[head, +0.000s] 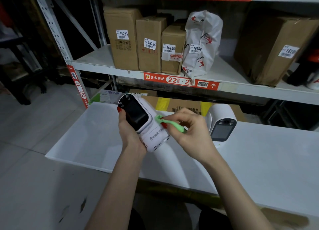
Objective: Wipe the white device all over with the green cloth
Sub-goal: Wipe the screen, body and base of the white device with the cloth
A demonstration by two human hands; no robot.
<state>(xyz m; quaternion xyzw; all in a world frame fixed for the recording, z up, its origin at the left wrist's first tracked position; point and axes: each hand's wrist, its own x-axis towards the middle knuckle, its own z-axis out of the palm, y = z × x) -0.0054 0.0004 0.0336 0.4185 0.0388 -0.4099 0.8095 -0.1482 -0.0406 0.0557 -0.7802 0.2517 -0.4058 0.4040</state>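
My left hand (130, 134) grips a white device (140, 115) with a black screen, holding it tilted above the white table (86, 143). My right hand (189, 131) pinches a small folded green cloth (168, 123) and presses its tip against the device's right side, just beside the screen. The lower part of the device carries printed text and sits partly behind my left palm.
A second white device (221, 122) with a dark screen stands on the table to the right. Behind it a metal shelf (241, 89) carries several labelled cardboard boxes (150, 44) and a white plastic bag (202, 43). More boxes lie under the shelf.
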